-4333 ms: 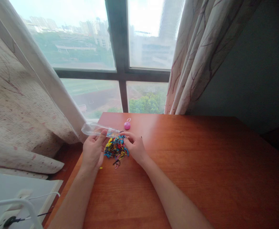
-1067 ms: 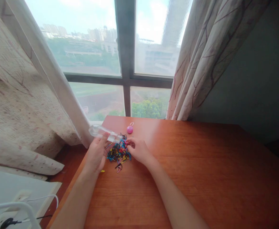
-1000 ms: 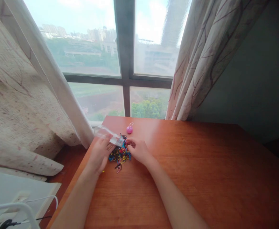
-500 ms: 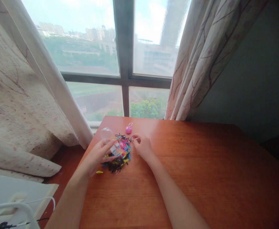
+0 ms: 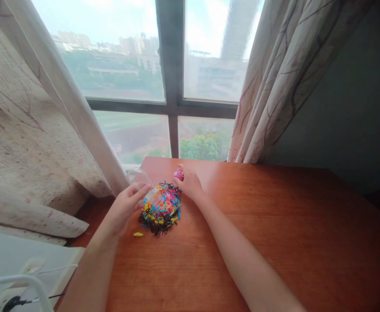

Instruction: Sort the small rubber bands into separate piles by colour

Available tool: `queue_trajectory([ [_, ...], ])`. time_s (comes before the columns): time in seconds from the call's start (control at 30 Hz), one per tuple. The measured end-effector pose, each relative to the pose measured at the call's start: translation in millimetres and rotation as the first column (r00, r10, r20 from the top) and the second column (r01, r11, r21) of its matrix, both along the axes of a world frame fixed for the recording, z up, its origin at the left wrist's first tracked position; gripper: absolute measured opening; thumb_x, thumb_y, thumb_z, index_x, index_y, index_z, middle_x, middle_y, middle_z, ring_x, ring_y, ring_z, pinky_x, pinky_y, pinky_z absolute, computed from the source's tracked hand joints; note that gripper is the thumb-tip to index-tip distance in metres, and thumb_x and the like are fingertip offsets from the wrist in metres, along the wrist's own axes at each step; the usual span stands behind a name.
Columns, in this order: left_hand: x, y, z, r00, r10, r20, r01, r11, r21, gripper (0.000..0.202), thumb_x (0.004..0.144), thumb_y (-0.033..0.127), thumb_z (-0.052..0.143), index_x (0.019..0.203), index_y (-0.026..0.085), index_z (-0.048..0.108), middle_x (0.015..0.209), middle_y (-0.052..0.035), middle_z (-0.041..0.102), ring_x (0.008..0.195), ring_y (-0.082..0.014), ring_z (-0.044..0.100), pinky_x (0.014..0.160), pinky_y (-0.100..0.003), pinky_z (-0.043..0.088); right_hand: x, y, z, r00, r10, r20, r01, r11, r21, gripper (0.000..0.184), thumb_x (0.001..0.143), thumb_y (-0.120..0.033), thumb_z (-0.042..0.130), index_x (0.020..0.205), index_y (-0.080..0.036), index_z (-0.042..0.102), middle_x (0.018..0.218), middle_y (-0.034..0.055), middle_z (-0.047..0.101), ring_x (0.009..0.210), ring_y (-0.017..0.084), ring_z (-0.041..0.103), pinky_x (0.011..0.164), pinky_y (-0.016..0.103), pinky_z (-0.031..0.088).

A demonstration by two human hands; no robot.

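Note:
My left hand point(image 5: 127, 204) is closed around a clear plastic container point(image 5: 139, 176), tilted over the left side of a pile of small elastic bands point(image 5: 164, 212). The bands are black, yellow, blue, red and pink. Beyond the pile, my right hand point(image 5: 190, 183) has its fingers round a small pink ball-shaped piece point(image 5: 178, 174), perhaps a lid, which had a pale loop on top. Part of that piece is hidden by the fingers. A single yellow bit point(image 5: 138, 234) lies apart, just in front of the pile.
The brown wooden table point(image 5: 258, 242) reaches far to the right. At its back stands a window point(image 5: 174, 108), with patterned curtains point(image 5: 56, 143) on either side. Lower left, a white panel point(image 5: 1, 247) carries sockets, and cables point(image 5: 30, 281) run near it.
My right hand has moved away from the pile's edge to the pink piece and closed on it. My left hand and the clear container have shifted slightly left, uncovering more bands.

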State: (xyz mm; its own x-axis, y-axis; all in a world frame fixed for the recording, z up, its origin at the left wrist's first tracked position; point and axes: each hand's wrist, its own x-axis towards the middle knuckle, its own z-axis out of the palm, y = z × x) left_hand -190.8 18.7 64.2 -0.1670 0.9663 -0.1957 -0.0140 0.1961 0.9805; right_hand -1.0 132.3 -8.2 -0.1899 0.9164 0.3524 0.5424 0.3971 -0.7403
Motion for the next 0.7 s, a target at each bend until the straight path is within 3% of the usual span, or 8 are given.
queue_trajectory([
  [0.07,3.6,4.6,0.2,1.0,0.004,0.022,-0.005,1.0,0.03,0.049,0.064,0.05,0.081,0.094,0.014,0.069,0.095,-0.0071,0.069,0.086,-0.0193,0.065,0.066,-0.025,0.052,-0.8,6.1,-0.1,1.0,0.006,0.011,-0.006,1.0,-0.006,0.047,0.08,-0.019,0.065,0.126,-0.02,0.058,0.113,0.007,0.065,0.104,0.022,0.06,0.096,0.035,0.046],
  [0.13,7.8,9.2,1.5,0.999,0.016,0.036,-0.018,0.998,0.06,0.057,0.062,0.045,0.083,0.107,0.015,0.065,0.093,-0.0052,0.069,0.087,-0.0193,0.066,0.069,-0.025,0.052,0.6,10.8,-1.2,1.0,-0.002,0.015,0.002,1.0,-0.013,0.046,0.081,-0.019,0.064,0.126,-0.02,0.058,0.112,0.007,0.066,0.1,0.022,0.061,0.093,0.035,0.047],
  [0.23,13.3,16.9,3.4,0.997,0.025,0.071,-0.032,0.994,0.104,0.084,0.063,0.035,0.084,0.136,0.023,0.045,0.086,-0.0005,0.069,0.084,-0.016,0.067,0.072,-0.024,0.052,3.9,17.5,-3.5,1.0,-0.008,0.011,0.008,1.0,-0.024,0.047,0.081,-0.019,0.065,0.127,-0.021,0.058,0.112,0.0067,0.067,0.099,0.022,0.062,0.093,0.035,0.047],
  [0.37,15.4,33.2,4.1,0.991,0.042,0.124,-0.062,0.984,0.166,0.103,0.062,0.025,0.084,0.146,0.03,0.024,0.089,0.0005,0.067,0.087,-0.015,0.067,0.08,-0.029,0.055,5.0,29.8,-5.6,1.0,0.003,-0.023,-0.004,0.998,-0.06,0.048,0.077,-0.019,0.069,0.124,-0.022,0.06,0.107,0.0047,0.069,0.095,0.02,0.065,0.091,0.033,0.049],
  [0.47,14.1,50.2,2.6,0.997,0.011,0.08,-0.025,0.984,0.179,0.089,0.063,0.026,0.082,0.139,0.031,0.035,0.096,-0.0001,0.064,0.087,-0.0144,0.067,0.08,-0.031,0.057,5.3,38.8,-5.8,0.997,0.005,-0.074,-0.012,0.995,-0.103,0.048,0.076,-0.02,0.071,0.122,-0.024,0.061,0.102,0.0023,0.071,0.091,0.018,0.066,0.088,0.031,0.05],
  [0.57,14.2,68.7,-1.2,0.999,-0.032,0.018,0.029,0.988,0.154,0.065,0.064,0.032,0.081,0.121,0.023,0.051,0.097,-0.0021,0.064,0.082,-0.0137,0.067,0.079,-0.031,0.057,9.5,42.5,-5.4,0.99,-0.02,-0.138,-0.001,0.988,-0.152,0.044,0.08,-0.02,0.067,0.123,-0.023,0.06,0.1,0.0021,0.071,0.088,0.016,0.067,0.084,0.028,0.052],
  [0.7,17.1,91.2,-10.0,0.992,-0.056,-0.115,0.071,0.99,0.125,0.054,0.065,0.043,0.079,0.108,0.018,0.057,0.098,-0.006,0.067,0.082,-0.017,0.068,0.074,-0.031,0.057,22.6,38.0,-8.1,0.973,-0.075,-0.22,0.027,0.976,-0.216,0.041,0.084,-0.02,0.059,0.124,-0.02,0.057,0.1,0.004,0.07,0.082,0.015,0.068,0.074,0.027,0.055],
])
